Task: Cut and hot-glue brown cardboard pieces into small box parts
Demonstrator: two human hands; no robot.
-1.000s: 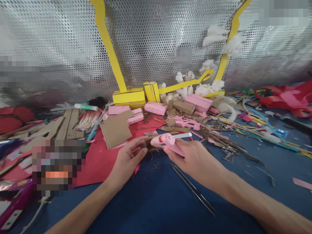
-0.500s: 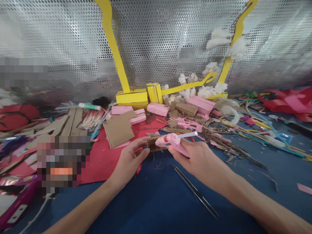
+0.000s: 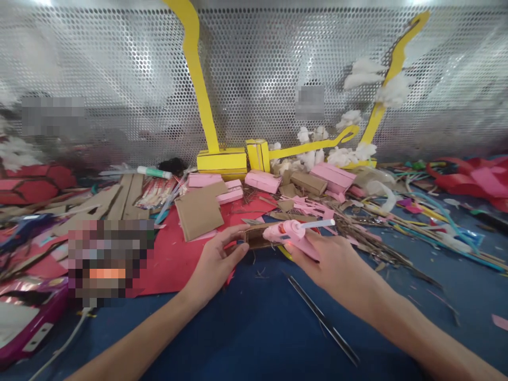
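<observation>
My left hand (image 3: 220, 259) pinches the left end of a small brown cardboard piece (image 3: 256, 238), which looks like a shallow open box. In my right hand (image 3: 337, 264) is a pink glue gun (image 3: 291, 233), its nozzle end over the cardboard and a white glue stick (image 3: 319, 223) sticking out of its back. Below the hands a dark pen-like tool (image 3: 323, 320) lies slanted on the blue table (image 3: 246, 328). A flat brown cardboard square (image 3: 200, 211) rests on red sheet (image 3: 170, 264) to the left.
Yellow box shapes (image 3: 222, 163) with tall strips stand by the perforated metal wall (image 3: 254, 69). Pink blocks (image 3: 262, 181), twigs (image 3: 381, 243) and white fluff (image 3: 392, 91) lie or hang around. A purple case (image 3: 43, 323) and a white cable (image 3: 65, 344) are at left.
The view has shifted, so most things appear slightly further right. The glue gun has moved a little right along the cardboard, showing more of it. My left hand keeps its grip.
</observation>
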